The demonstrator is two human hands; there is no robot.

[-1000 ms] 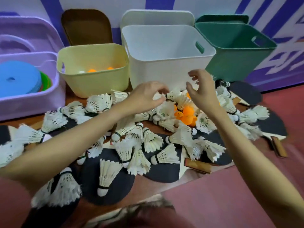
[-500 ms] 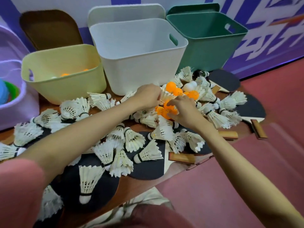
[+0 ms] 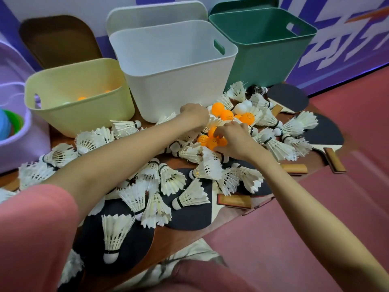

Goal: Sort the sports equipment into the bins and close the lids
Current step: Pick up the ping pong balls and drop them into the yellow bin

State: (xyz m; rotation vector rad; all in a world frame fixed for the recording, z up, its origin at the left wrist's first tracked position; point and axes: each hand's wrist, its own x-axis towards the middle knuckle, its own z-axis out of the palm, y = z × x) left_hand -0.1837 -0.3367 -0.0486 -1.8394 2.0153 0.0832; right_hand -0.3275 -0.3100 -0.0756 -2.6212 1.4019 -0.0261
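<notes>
Several white shuttlecocks (image 3: 185, 197) and black table-tennis bats (image 3: 189, 218) cover the wooden table (image 3: 168, 237). A cluster of orange balls (image 3: 226, 114) with some white balls (image 3: 240, 108) lies just in front of the white bin (image 3: 174, 68). My right hand (image 3: 233, 138) curls its fingers round orange balls (image 3: 208, 141) in the pile. My left hand (image 3: 194, 116) is curled beside it among the shuttlecocks; what it holds is hidden. The yellow bin (image 3: 77, 95) at the left holds a few balls. The green bin (image 3: 263, 45) stands at the right.
A purple bin (image 3: 19, 140) at the far left holds blue and green discs. Brown (image 3: 59, 41), white (image 3: 155, 13) and green lids lean on the wall behind the bins. Red floor lies to the right of the table edge.
Both hands came down from above the pile and closed in on the orange balls. The camera moved closer and turned right.
</notes>
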